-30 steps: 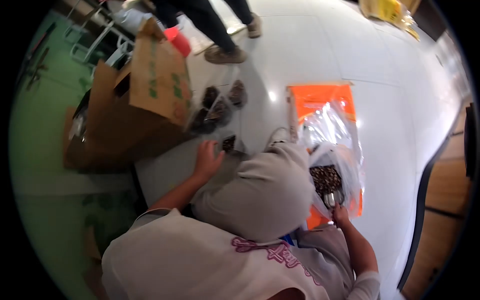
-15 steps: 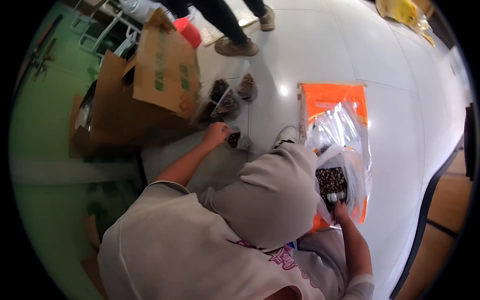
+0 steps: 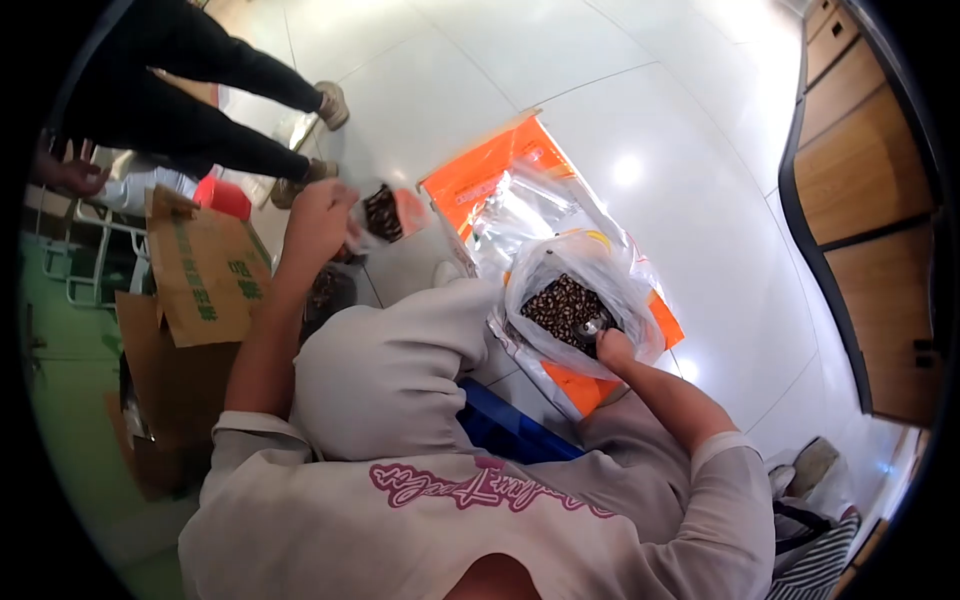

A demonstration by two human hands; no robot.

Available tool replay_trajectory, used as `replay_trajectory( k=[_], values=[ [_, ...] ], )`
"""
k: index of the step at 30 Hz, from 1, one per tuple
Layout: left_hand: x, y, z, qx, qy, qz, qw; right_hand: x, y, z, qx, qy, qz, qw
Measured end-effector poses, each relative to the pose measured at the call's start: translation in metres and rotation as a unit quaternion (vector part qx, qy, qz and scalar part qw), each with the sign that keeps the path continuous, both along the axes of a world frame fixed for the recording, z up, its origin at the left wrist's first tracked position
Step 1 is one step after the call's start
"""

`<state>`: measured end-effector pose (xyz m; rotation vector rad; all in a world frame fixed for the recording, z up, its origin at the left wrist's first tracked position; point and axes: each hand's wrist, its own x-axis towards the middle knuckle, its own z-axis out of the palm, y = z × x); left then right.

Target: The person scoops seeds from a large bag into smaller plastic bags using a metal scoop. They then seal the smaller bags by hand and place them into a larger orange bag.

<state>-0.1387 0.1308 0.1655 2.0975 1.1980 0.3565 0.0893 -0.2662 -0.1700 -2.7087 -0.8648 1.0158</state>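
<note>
My left hand (image 3: 318, 217) is raised and grips a small clear bag of dark beans (image 3: 383, 212) above the floor. My right hand (image 3: 612, 350) holds a metal scoop (image 3: 592, 327) pushed into the brown beans (image 3: 560, 305) inside a large clear plastic bag (image 3: 572, 300). That bag rests on an orange sack (image 3: 497, 170) lying flat on the white tile floor. My bent knee in grey trousers (image 3: 390, 365) sits between the two hands.
A brown cardboard box (image 3: 205, 270) with green print stands to the left, more small bean bags (image 3: 330, 290) beside it. Another person's legs in black (image 3: 215, 105) stand at the upper left by a red cup (image 3: 222, 197). Wooden cabinets (image 3: 880, 210) line the right; a blue crate (image 3: 505, 430) is under me.
My left hand closed on a small bean bag on the floor and lifted it up. My right hand stayed at the scoop in the big bag. The view swung right.
</note>
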Motion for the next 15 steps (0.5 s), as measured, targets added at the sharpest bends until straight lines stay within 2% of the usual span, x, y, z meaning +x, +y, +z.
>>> replay_trajectory(
  k=[2,3,4,6,8,10,11,12,14,15],
  values=[
    [0.041,-0.012,0.033,-0.066,0.023,-0.049,0.996,-0.001,0.011,0.025,0.007,0.009,-0.005,1.0],
    [0.061,-0.02,0.049,-0.056,0.022,-0.058,0.997,0.0,0.014,0.031,0.005,0.019,-0.001,1.0],
    [0.079,-0.03,0.065,-0.087,0.05,-0.084,0.991,0.001,0.015,0.025,0.014,0.018,-0.008,1.0],
    [0.099,-0.052,0.086,-0.108,0.078,-0.113,0.985,0.007,0.021,0.017,-0.017,0.029,0.099,0.995],
    [0.114,-0.077,0.097,-0.11,0.1,-0.145,0.978,0.007,0.023,0.02,-0.02,0.032,0.057,0.998],
    [0.115,-0.102,0.09,-0.114,0.116,-0.155,0.975,0.004,0.018,0.005,0.007,0.019,0.044,0.999],
    [0.115,-0.108,0.076,-0.137,0.103,-0.158,0.973,0.011,0.019,-0.025,0.014,0.003,0.122,0.992],
    [0.118,-0.113,0.066,-0.16,0.091,-0.159,0.97,0.013,0.021,-0.03,0.022,-0.012,0.202,0.979],
    [0.129,-0.118,0.052,-0.188,0.119,-0.165,0.961,0.016,0.017,-0.039,0.055,-0.027,0.198,0.978],
    [0.135,-0.123,0.047,-0.169,0.146,-0.193,0.955,0.016,0.017,-0.04,0.053,0.011,0.176,0.983]
  ],
)
